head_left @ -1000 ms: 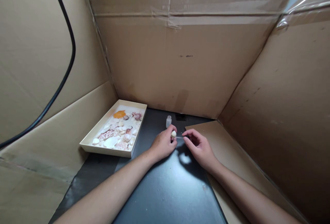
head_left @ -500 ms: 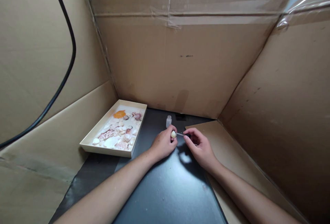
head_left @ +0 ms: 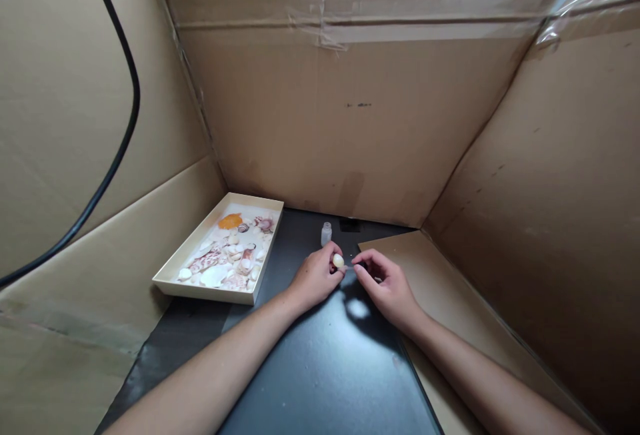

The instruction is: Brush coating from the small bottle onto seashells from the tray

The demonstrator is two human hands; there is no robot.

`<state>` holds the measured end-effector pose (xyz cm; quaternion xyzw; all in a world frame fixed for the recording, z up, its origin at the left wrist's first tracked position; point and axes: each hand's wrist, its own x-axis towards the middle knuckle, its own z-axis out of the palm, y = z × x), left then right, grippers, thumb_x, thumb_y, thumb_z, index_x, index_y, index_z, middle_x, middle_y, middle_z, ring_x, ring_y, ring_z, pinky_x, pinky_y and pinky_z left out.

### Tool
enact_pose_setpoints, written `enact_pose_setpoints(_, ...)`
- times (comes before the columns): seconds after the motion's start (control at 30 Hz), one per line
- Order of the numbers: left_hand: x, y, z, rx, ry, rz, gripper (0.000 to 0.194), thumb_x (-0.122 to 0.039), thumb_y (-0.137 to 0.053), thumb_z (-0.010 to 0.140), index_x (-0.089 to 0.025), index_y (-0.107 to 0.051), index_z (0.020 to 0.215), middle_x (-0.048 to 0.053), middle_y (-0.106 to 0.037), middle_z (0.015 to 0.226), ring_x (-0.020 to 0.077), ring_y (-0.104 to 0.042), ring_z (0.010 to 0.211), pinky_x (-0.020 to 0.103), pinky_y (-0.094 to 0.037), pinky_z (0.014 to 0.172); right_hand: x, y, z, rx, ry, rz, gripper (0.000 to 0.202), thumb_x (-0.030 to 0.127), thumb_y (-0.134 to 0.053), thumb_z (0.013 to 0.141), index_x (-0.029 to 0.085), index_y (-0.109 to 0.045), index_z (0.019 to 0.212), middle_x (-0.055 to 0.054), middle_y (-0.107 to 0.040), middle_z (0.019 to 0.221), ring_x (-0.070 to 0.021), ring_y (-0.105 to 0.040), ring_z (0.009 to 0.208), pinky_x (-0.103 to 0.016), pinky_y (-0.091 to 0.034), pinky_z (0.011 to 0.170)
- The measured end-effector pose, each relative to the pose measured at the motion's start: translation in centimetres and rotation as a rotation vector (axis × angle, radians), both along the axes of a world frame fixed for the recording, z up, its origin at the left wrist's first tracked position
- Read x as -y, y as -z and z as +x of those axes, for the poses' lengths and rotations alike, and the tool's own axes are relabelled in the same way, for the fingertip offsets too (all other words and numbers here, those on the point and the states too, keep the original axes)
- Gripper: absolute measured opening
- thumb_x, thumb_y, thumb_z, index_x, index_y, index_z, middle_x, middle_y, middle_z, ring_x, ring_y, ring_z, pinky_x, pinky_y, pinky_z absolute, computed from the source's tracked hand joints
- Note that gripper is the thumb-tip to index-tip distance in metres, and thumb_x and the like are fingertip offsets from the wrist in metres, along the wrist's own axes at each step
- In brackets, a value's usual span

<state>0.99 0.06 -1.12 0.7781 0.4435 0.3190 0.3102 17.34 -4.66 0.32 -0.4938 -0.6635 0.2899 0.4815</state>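
Observation:
My left hand (head_left: 316, 278) is closed around a small cream-coloured seashell (head_left: 339, 261), its rounded side showing between thumb and fingers. Pinched in the fingertips of my right hand (head_left: 391, 288) is a thin, pale applicator brush (head_left: 349, 267) with a dark handle mostly hidden by the fingers. The brush's tip reaches the lower edge of the shell; whether it touches cannot be made out. Just behind my left hand stands a small clear bottle (head_left: 326, 235) with whitish contents and no cap on its neck.
To the left lies a shallow cream tray (head_left: 205, 292) with many seashells and an orange piece (head_left: 231, 221). A flat cardboard sheet (head_left: 440, 308) lies on the right of the dark table (head_left: 310, 368). Cardboard walls (head_left: 310, 121) enclose the space; a black cable (head_left: 135, 88) hangs at left.
The brush has shifted from the shell's upper right side to its lower edge, and the shell is turned slightly in my left hand. The whole view has shifted a little.

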Motion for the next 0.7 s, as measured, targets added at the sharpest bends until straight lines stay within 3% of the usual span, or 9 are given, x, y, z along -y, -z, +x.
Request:
enact_pose_setpoints(0.13, 0.00, -0.03, 0.03, -0.015, 0.000, 0.012, 0.012, -0.024, -0.055, 0.079, -0.020, -0.052, 0.090, -0.002, -0.056, 0.072, 0.0124, -0.049, 0.063, 0.022, -0.032, 0.058, -0.05, -0.03, -0.05, -0.030, 0.028, 0.025, 0.018, 0.036, -0.057, 0.086, 0.019, -0.061, 0.090, -0.002, -0.059, 0.072, -0.0141, -0.051, 0.061, -0.025, -0.040, 0.056)
enact_pose_setpoints(0.57, 0.19, -0.49, 0.08, -0.033, -0.005, 0.004, 0.012, -0.021, -0.057, 0.077, -0.020, -0.051, 0.087, -0.002, -0.055, 0.071, 0.0123, -0.049, 0.064, 0.022, -0.032, 0.058, -0.05, 0.04, 0.09, 0.005, -0.006, -0.012, 0.017, 0.035, -0.056, 0.086, 0.019, -0.059, 0.081, 0.001, -0.054, 0.064, -0.0129, -0.047, 0.056, -0.024, -0.037, 0.053)
enact_pose_setpoints(0.7, 0.17, -0.52, 0.07, -0.035, 0.001, 0.008, 0.011, -0.023, -0.056, 0.079, -0.020, -0.051, 0.087, -0.002, -0.054, 0.069, 0.0122, -0.049, 0.063, 0.022, -0.031, 0.057, -0.13, 0.12, 0.05, -0.039, 0.017, 0.014, 0.018, 0.036, -0.056, 0.086, 0.019, -0.060, 0.087, -0.001, -0.058, 0.070, -0.0137, -0.049, 0.059, -0.024, -0.039, 0.055)
